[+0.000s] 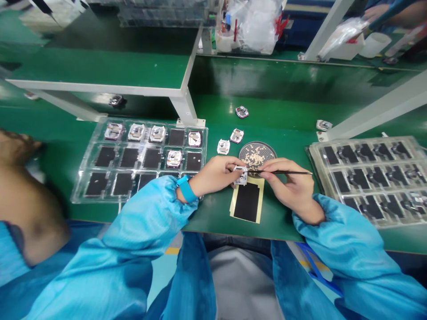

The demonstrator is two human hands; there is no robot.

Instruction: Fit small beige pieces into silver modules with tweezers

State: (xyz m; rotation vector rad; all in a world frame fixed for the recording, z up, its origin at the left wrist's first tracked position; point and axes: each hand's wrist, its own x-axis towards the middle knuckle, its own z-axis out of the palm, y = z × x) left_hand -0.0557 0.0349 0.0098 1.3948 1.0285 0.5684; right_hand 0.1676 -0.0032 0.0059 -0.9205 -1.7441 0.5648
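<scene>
My left hand (216, 175), with a blue band at the wrist, pinches a small silver-white device part (240, 176). My right hand (289, 183) grips a thin dark tool (283, 172), whose tip reaches the part. Just behind the hands sits a round dark dish (272, 156) holding many tiny beige pieces (255, 153). Below the held part, a black sheet on yellow backing (247, 202) lies on the green table. Several similar parts lie behind, one a white-rimmed part (223, 146) near my left hand.
A clear compartment tray (76, 186) with black pieces and device parts is at left; another tray (315, 164) stands at right. A green shelf (100, 66) with white legs rises at back left. Another person's arm (26, 195) rests at far left.
</scene>
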